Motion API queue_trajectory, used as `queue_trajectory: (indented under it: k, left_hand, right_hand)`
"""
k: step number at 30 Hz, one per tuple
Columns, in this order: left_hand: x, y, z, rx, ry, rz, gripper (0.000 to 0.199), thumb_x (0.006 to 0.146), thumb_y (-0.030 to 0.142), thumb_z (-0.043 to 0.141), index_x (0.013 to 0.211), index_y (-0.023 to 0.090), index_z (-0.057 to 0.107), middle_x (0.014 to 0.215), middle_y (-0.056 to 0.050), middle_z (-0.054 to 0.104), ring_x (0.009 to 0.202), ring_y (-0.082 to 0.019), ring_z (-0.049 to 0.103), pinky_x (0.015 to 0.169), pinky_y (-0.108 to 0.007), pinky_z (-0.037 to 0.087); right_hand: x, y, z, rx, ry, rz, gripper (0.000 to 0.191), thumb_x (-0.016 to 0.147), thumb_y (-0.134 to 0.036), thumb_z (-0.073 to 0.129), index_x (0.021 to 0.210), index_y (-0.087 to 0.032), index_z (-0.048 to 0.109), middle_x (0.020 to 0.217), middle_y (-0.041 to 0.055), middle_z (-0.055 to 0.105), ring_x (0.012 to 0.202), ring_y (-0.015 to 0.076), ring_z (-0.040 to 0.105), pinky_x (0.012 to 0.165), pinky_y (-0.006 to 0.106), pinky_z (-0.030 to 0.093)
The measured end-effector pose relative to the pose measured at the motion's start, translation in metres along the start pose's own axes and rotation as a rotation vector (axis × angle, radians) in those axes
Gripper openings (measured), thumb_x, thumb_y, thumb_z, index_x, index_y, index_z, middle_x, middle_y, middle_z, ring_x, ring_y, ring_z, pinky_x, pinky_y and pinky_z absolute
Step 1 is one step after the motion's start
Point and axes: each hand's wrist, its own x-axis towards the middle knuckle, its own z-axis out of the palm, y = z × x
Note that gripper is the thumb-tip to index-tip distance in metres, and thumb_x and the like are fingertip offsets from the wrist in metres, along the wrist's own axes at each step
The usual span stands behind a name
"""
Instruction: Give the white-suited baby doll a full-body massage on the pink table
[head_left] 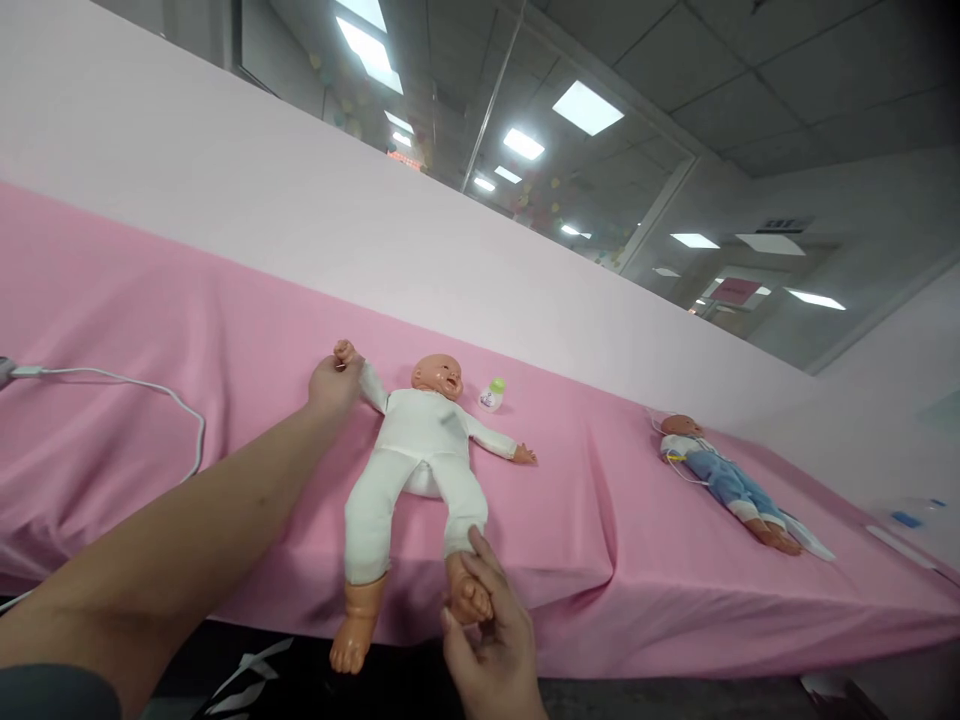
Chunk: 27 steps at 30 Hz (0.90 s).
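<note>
A baby doll (424,425) with a white cloth body lies on its back on the pink cloth (559,520), its feet over the front edge. My left hand (335,385) is closed round the doll's hand or wrist at the left of the view, the arm stretched outward. At the front edge, my right hand (495,640) holds the doll's foot on the right side, thumb below and fingers along the ankle. The doll's other arm lies spread on the cloth. Beside its head stands a small bottle (492,395) with a green top.
A second doll (724,480) in blue trousers lies further right, with thin tubing near it. A white cable (161,387) runs over the cloth at the left. Behind the table rise a pale wall (450,270) and glass panes.
</note>
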Motion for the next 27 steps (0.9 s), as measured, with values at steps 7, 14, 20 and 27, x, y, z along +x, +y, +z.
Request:
queue_trajectory:
  k: [7,14,20,27]
  left_hand:
    - [-0.05,0.031,0.014,0.234,-0.319,0.417,0.04,0.091,0.053,0.063,0.124,0.033,0.073,0.105,0.001,0.079,0.092,-0.023,0.071,0.078,-0.031,0.05]
    - [-0.06,0.034,0.018,0.541,-0.487,0.565,0.043,0.096,0.048,0.055,0.135,0.039,0.068,0.122,0.001,0.078,0.108,-0.027,0.071,0.085,-0.034,0.05]
    - [-0.049,0.029,0.013,0.312,-0.407,0.408,0.042,0.095,0.051,0.059,0.131,0.034,0.071,0.115,-0.002,0.079,0.101,-0.026,0.072,0.083,-0.032,0.053]
    - [0.011,-0.001,0.004,-0.221,-0.004,-0.271,0.035,0.095,0.041,0.061,0.118,0.017,0.069,0.101,-0.012,0.076,0.085,-0.027,0.074,0.07,-0.035,0.059]
  right_hand:
    - [0.104,-0.03,-0.002,0.051,0.017,0.05,0.048,0.086,-0.034,0.079,0.131,-0.024,0.069,0.155,0.0135,0.055,0.14,0.0324,0.057,0.111,0.049,0.055]
    - [0.166,-0.005,0.04,0.049,-0.056,0.096,0.046,0.09,-0.037,0.072,0.133,-0.024,0.065,0.152,0.0106,0.058,0.14,0.0295,0.057,0.12,0.052,0.046]
    - [0.142,-0.014,0.031,0.085,0.006,0.099,0.043,0.09,-0.036,0.072,0.131,-0.023,0.066,0.155,0.0132,0.055,0.142,0.03,0.056,0.117,0.05,0.049]
    - [0.066,-0.028,-0.006,0.062,0.041,0.032,0.036,0.088,-0.02,0.072,0.124,-0.022,0.069,0.15,0.0183,0.059,0.138,0.0331,0.06,0.108,0.05,0.057]
